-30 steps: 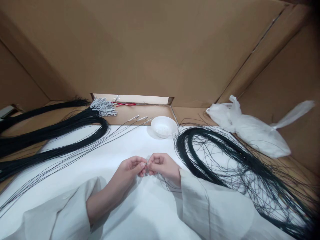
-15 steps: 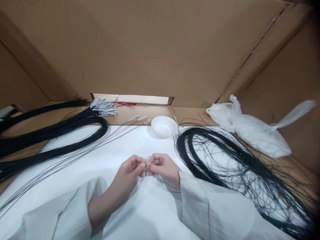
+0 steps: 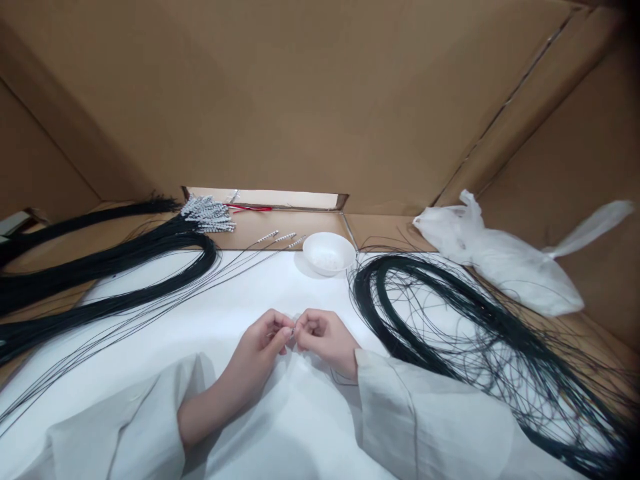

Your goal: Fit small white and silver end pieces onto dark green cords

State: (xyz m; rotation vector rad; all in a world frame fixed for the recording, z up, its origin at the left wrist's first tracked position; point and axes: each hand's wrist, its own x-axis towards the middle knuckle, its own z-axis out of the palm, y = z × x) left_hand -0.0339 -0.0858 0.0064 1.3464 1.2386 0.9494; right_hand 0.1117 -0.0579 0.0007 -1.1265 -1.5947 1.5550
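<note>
My left hand [image 3: 263, 343] and my right hand [image 3: 323, 337] meet fingertip to fingertip over the white table cover [image 3: 225, 313], low in the middle of the view. Both pinch something tiny between thumb and forefinger; it looks like a small bead on the end of a thin black cord, but it is too small to tell for sure. A thin cord runs from under my right wrist toward the loose black coil [image 3: 450, 313] on the right. A small white bowl [image 3: 329, 253] with pale beads stands just beyond my hands.
Thick bundles of black cord [image 3: 100, 267] lie at the left, their beaded silver ends [image 3: 207, 215] at the back. Three single beaded cords [image 3: 280, 238] lie left of the bowl. A white plastic bag [image 3: 505, 263] sits at the right. Cardboard walls [image 3: 320, 100] enclose the bench.
My hands stay pinched together and have only shifted slightly; my right hand has drawn a little toward me. Nothing else has moved.
</note>
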